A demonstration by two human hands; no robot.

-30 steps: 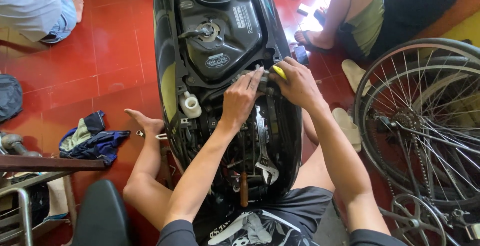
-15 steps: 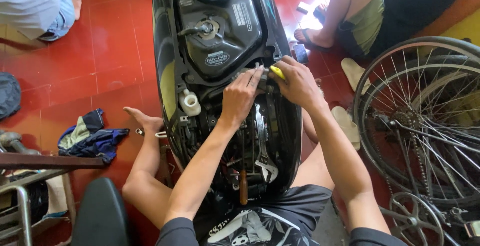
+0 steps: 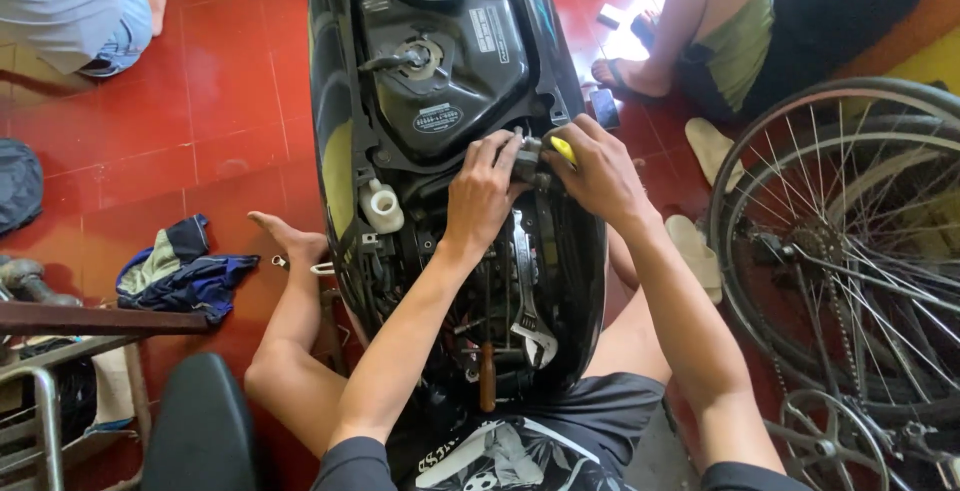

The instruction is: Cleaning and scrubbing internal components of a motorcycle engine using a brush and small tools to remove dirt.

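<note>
A bicycle wheel (image 3: 850,251) stands to my right, a crumpled blue cloth (image 3: 180,276) lies on the red tiled floor (image 3: 220,101) to my left, and pale sandals (image 3: 700,251) rest nearby.

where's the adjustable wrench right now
In the head view the adjustable wrench lies inside the open scooter body, just below the left hand, beside a wooden-handled tool.

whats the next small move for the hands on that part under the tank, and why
Probably a short turn of the yellow-handled tool by the right hand, while the left hand steadies the small dark fitting. Both hands meet at that fitting on the scooter's frame, and the tool tip seems seated there, though fingers hide the contact.
</note>
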